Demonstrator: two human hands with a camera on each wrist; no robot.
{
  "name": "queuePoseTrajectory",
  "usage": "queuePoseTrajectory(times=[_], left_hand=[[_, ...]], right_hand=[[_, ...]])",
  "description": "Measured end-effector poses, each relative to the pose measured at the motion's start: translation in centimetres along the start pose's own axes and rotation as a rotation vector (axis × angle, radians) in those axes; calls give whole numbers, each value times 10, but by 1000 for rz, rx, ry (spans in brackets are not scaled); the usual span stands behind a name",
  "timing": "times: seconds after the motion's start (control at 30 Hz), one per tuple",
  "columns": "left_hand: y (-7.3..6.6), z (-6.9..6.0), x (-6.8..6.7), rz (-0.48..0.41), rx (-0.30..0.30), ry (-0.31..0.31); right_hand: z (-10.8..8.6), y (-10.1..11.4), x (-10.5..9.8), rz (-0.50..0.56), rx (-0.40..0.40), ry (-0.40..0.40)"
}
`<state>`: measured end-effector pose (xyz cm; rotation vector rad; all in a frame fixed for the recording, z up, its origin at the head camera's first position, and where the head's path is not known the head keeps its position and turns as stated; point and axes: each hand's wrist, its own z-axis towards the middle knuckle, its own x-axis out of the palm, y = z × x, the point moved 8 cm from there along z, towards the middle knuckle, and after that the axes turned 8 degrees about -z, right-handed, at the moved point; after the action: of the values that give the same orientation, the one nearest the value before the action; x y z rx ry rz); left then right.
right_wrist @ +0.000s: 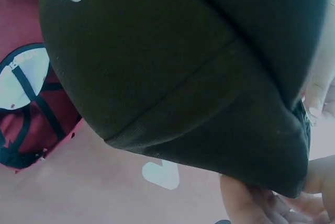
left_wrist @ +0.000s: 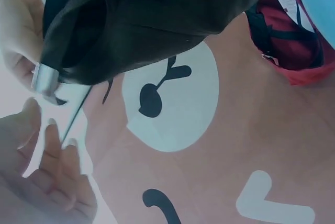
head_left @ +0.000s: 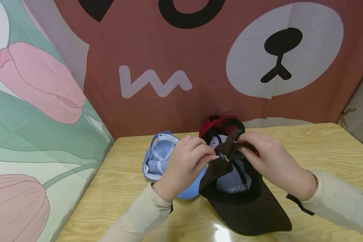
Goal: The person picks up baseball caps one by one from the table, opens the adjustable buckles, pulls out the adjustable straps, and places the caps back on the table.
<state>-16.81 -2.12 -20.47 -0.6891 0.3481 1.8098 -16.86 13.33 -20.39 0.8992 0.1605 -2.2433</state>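
Note:
A dark brown baseball cap (head_left: pixel 251 215) is tipped up, its grey lining and brim facing me in the head view. My left hand (head_left: pixel 189 163) pinches the end of its back strap beside a small metal buckle (head_left: pixel 224 157). On the other side, my right hand (head_left: pixel 267 154) grips the strap (head_left: pixel 231 143) between thumb and fingers. In the left wrist view the buckle (left_wrist: pixel 46 80) hangs at the cap's edge, close to my left hand's fingertips (left_wrist: pixel 68 150). Below the cap's rear edge in the right wrist view, my right hand's fingers (right_wrist: pixel 243 203) hold the fabric.
A light blue cap (head_left: pixel 161 151) lies upturned on the wooden table (head_left: pixel 124 201), left of the brown cap and partly behind my left hand. Behind the brown cap sits a red cap (head_left: pixel 208 126). A printed bear cloth (head_left: pixel 157 43) hangs at the table's back edge.

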Motion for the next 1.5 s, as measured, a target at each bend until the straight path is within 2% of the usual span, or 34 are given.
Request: queuePoseTrajectory(times=[0.07, 0.17, 0.27, 0.37, 0.53, 0.7, 0.8, 0.87, 1.0, 1.13, 1.33, 1.5], left_hand=[[0, -2, 2, 11, -40, -1], [-1, -7, 10, 63, -105, 12], [-4, -12, 20, 121, -133, 24], [-4, -13, 23, 146, -163, 1], [6, -11, 17, 113, -246, -67], [14, -6, 14, -42, -307, -70], [16, -2, 12, -119, -303, -77], [16, 1, 10, -121, -291, -77], [15, 3, 6, -80, -268, -77], [12, 3, 7, -22, -254, -67], [5, 5, 9, 72, -172, -56], [4, 2, 10, 126, -145, -41]], right_hand=[[0, 2, 0, 17, -37, -3], [1, 1, 1, 32, -49, 4], [2, 1, 2, 26, -35, 23], [3, 2, 3, 14, -50, 45], [2, 6, 7, -6, -106, 96], [2, 8, 8, -34, -140, 106], [2, 12, 6, -83, -186, 75], [1, 16, 4, -128, -238, 44], [1, 25, 0, -220, -346, -19], [2, 30, 0, -272, -393, -69], [-1, 33, 3, -287, -458, -70], [-7, 36, 10, -324, -535, -29]])
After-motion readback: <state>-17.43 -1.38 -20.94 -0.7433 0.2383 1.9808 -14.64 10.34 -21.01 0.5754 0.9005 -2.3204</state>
